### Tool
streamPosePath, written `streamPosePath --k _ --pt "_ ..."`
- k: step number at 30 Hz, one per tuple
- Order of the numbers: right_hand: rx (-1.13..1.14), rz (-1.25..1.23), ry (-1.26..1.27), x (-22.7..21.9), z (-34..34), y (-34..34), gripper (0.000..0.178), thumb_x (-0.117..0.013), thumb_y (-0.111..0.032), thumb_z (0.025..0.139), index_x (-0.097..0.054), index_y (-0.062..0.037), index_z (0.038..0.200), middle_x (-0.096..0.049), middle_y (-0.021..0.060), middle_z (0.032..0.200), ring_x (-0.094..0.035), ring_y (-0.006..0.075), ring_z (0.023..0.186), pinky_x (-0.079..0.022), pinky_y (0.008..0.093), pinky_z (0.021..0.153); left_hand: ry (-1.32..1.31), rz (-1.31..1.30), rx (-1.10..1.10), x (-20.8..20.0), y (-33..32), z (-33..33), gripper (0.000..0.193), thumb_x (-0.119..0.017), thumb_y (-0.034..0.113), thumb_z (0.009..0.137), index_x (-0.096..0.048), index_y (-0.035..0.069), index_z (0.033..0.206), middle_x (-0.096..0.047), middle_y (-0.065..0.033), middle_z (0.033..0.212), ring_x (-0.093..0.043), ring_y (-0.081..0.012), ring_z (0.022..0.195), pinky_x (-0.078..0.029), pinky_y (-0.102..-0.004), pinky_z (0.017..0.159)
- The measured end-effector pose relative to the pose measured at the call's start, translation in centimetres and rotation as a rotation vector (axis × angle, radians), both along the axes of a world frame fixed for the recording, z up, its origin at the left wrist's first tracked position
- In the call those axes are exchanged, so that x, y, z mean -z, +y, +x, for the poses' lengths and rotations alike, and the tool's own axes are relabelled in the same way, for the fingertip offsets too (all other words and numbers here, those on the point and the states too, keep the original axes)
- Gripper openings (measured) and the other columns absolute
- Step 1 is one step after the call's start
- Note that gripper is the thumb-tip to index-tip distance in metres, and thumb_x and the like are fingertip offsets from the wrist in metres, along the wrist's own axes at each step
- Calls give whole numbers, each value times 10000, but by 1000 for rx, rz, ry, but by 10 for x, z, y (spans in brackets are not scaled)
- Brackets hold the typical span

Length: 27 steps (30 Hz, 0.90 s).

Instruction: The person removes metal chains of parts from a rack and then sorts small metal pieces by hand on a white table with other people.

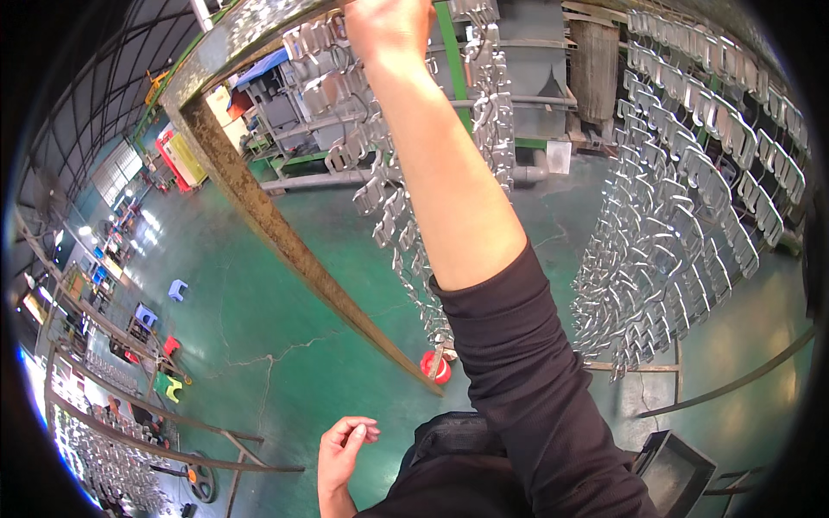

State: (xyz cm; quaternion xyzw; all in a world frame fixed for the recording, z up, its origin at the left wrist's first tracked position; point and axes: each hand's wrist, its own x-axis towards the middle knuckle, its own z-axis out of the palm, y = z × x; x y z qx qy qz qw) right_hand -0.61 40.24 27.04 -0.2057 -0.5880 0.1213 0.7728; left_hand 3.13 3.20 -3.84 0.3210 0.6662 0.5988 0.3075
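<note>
My right hand (389, 26) is raised to the top edge of the picture, by the upper bar of a worn metal frame (250, 56). Its fingers are cut off or hidden, so what they hold does not show. Beside it, strings of shiny bent metal pieces (345, 155) hang down, partly behind my forearm; another strand (490, 95) hangs to the right of it. Low in front of my body is my left hand (343, 453), fingers loosely curled and the thumb a little apart, with nothing seen in it.
A rusty post (285, 233) of the frame slants down past a red bucket (436, 367). Dense rows of hanging metal pieces (665, 216) fill the right. A dark grey bin (678, 475) stands lower right. More racks (164, 440) and small stools (177, 289) are at left.
</note>
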Motion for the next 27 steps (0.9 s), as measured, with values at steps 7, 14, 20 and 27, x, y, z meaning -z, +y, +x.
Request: streamPosePath --k 7,14,20,27 --pt "-480 -352 207 7 31 -38 91 -687 -138 671 -671 -59 629 -639 145 680 -642 285 732 -498 349 727 -4 -17 22 -2 3 -1 142 -482 62 872 -584 -22 922 -602 -82 783 -569 -137 710 -461 -259 672" --pt "-313 45 224 54 67 -82 124 -620 -100 742 -646 11 789 -633 138 745 -612 222 671 -466 326 610 -26 -64 97 0 8 -4 160 -466 46 878 -586 -27 953 -613 -78 821 -569 -128 749 -450 -249 695" --pt "-291 -68 377 44 142 -60 105 -621 -112 709 -647 -15 741 -622 140 718 -611 271 659 -471 372 619 1 -111 162 -8 23 -4 156 -464 49 877 -579 -34 940 -610 -90 813 -574 -136 732 -460 -252 688" --pt "-432 -149 35 17 168 -33 253 -592 -231 744 -657 3 817 -633 166 717 -627 254 683 -465 335 640 -15 -142 240 -13 36 2 168 -457 49 885 -572 -37 972 -608 -89 833 -571 -137 763 -456 -259 713"
